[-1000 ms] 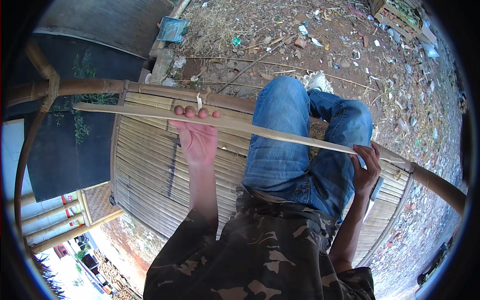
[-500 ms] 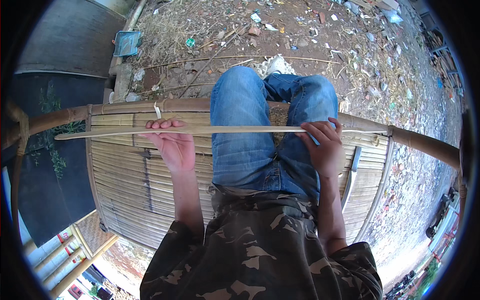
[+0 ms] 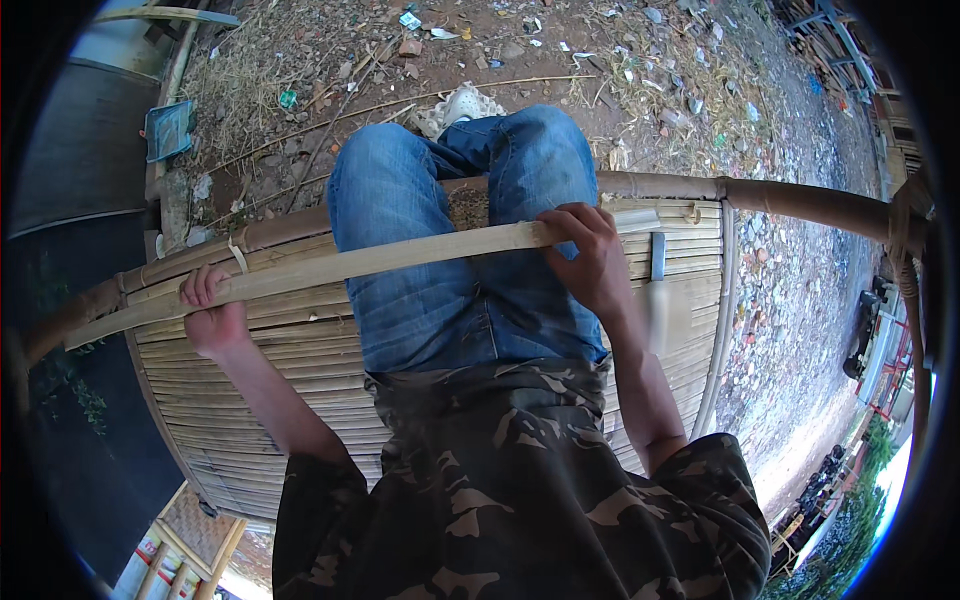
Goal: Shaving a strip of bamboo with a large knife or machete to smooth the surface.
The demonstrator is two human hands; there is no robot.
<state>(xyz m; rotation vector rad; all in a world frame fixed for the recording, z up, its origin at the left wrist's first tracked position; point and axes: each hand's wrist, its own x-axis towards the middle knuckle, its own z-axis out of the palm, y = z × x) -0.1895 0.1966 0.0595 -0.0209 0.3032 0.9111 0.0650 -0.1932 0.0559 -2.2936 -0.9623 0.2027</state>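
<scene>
A long, pale bamboo strip stretches across my thighs, its broad face turned up and its right end higher in the picture. Toward its left end, my left hand has its fingers curled over the strip. My right hand grips it near the right end, above my right thigh. Beside my right forearm, a knife with a blue-grey handle lies on the bamboo bench; its pale blade is partly blurred.
I sit on a slatted bamboo bench with a thick bamboo front rail. Past my knees, littered ground holds stones, dry grass and scraps. A blue plastic basket stands at far left, above a dark panel.
The strip has tilted, its left end lower, and its broad face now shows. My left hand has slid outward and curled over it. The whole view has shifted.
</scene>
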